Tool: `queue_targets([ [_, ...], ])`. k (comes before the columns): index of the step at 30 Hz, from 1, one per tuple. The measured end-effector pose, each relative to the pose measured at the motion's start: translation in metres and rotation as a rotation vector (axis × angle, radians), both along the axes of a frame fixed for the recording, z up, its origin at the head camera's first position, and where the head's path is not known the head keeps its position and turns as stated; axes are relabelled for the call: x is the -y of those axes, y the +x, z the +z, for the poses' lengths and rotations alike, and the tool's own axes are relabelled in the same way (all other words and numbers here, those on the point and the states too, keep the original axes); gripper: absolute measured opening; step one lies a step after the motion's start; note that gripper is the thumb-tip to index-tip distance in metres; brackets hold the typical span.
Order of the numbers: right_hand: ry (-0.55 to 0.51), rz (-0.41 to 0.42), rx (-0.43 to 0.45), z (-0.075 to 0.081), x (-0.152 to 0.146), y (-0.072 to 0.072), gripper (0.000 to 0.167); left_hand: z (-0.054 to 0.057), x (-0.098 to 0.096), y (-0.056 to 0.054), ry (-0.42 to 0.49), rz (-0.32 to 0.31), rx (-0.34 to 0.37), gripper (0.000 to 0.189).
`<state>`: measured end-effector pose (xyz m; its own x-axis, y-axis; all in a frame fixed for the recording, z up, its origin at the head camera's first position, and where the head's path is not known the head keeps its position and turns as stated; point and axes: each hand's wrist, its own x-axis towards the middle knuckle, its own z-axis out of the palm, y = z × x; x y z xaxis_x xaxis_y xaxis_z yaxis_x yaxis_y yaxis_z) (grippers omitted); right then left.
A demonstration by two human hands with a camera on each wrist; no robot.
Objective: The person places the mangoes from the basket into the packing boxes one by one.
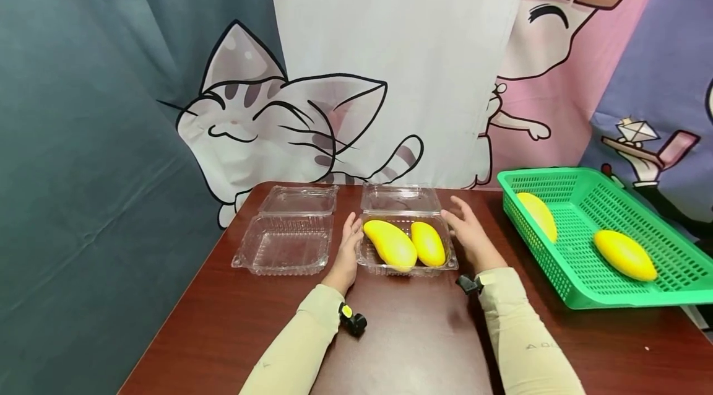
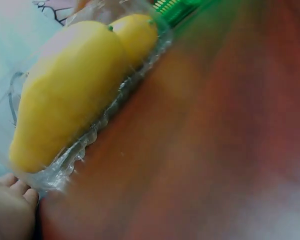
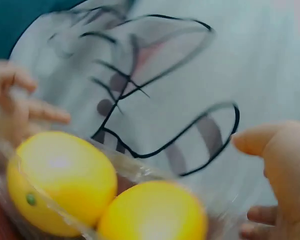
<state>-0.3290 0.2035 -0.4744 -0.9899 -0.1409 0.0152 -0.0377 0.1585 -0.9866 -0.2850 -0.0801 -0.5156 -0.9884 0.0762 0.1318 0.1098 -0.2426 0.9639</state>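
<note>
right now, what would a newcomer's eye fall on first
Probably the two bright yellow fruits in the open clear container, between the left hand and the right hand. Next, perhaps, the green basket at the right of the table, holding two more yellow fruits, and the cartoon cat on the backdrop behind.

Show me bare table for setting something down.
Bare table: between left sleeve and right sleeve, in front of the fruit box; left of left sleeve, in front of the empty box; right of right sleeve, in front of the basket. Crowded: around the fruit box, by left hand and right hand.
</note>
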Motion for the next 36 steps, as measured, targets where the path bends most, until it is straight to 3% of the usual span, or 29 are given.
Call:
queue_targets([
  [2, -0.232, -0.032, 0.098, -0.018, 0.003, -0.003, 0.068, -0.002, 0.000, -0.005, 0.050, -0.031, -0.007, 0.067],
  [4, -0.370, -0.023, 0.128, -0.031, 0.005, -0.003, 0.066, -0.003, -0.001, -0.009, 0.095, -0.053, -0.005, 0.066],
  [9, -0.415, 0.007, 0.054, -0.043, 0.004, -0.002, 0.063, -0.004, -0.001, -0.012, 0.108, -0.024, 0.027, 0.063],
  [14, -0.484, 0.060, 0.042, -0.042, 0.004, 0.003, 0.068, -0.003, 0.000, -0.012, 0.028, 0.031, 0.054, 0.063],
  [19, -0.564, 0.070, 0.033, -0.040, 0.003, 0.006, 0.073, -0.001, 0.001, -0.010, -0.001, 0.043, 0.097, 0.063],
  [21, -0.575, 0.070, 0.014, -0.038, 0.002, 0.006, 0.076, 0.001, 0.001, -0.010, 0.009, 0.048, 0.082, 0.063],
  [27, -0.509, 0.076, -0.101, -0.026, 0.000, 0.002, 0.065, 0.013, -0.001, -0.009, 0.019, 0.069, -0.049, 0.064],
  [32, -0.423, 0.048, -0.158, 0.001, -0.004, 0.008, 0.059, 0.026, -0.002, -0.004, -0.050, 0.017, -0.097, 0.065],
  [36, -0.290, 0.014, -0.172, 0.028, -0.007, 0.017, 0.057, 0.050, -0.004, 0.008, -0.148, -0.023, -0.158, 0.070],
])
